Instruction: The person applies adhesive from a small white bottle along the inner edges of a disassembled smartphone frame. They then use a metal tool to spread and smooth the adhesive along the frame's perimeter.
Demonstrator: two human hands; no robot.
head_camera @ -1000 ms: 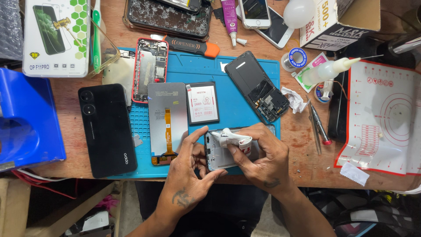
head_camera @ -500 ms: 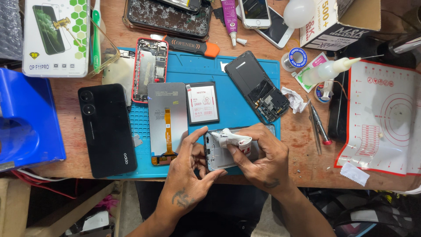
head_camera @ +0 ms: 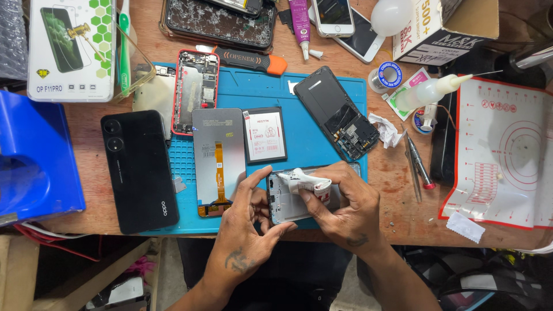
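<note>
Phone frame [head_camera: 288, 198], silver-grey and stripped bare, sits at the near edge of the blue work mat [head_camera: 322, 109], itself near the front edge of the counter [head_camera: 403, 190]. We pinch its left side with our left hand [head_camera: 247, 222], thumb and fingers closed on the rim so it cannot slide. Our right hand [head_camera: 345, 207] is closed on a crumpled white wipe [head_camera: 308, 181] with a red mark, pressing it down onto the frame's top end; that grip looks to us suited to rubbing along the inner ledge while the other hand braces.

Just left of the frame lies a display panel [head_camera: 218, 155], face down, its orange flex cable showing, within easy reach. Beside that panel, toward the mat's middle, rests a flat battery [head_camera: 265, 135]. A dark back housing [head_camera: 337, 112] lies tilted toward the mat's far right corner. Off the mat's left edge a black phone [head_camera: 138, 170] lies back upward on the bare wood, apart from the loose parts. A squeeze bottle [head_camera: 429, 92] lies on its side toward the right, with tweezers [head_camera: 416, 164] below it.
</note>
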